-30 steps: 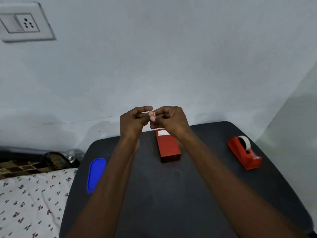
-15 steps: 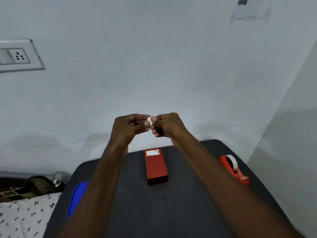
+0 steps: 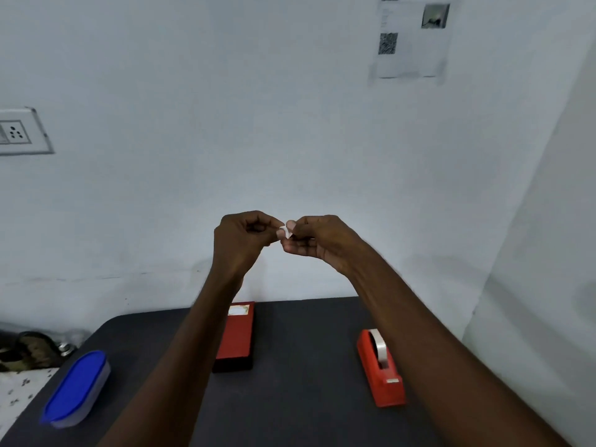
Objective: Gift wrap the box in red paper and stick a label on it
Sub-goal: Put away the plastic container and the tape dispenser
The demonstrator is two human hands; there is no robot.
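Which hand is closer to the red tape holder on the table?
The right hand. It is up in the air above and to the left of the tape holder, pinching a small white scrap. The left hand pinches the same scrap from farther left.

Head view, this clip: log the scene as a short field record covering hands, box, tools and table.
left hand: raised, fingers pinching a small white scrap
right hand: raised, pinching the same scrap
wrapped box: red, lying on the table, label at its far end
tape dispenser: red, right of the box, apart from it
blue-lidded container: near the table's left edge
table: dark
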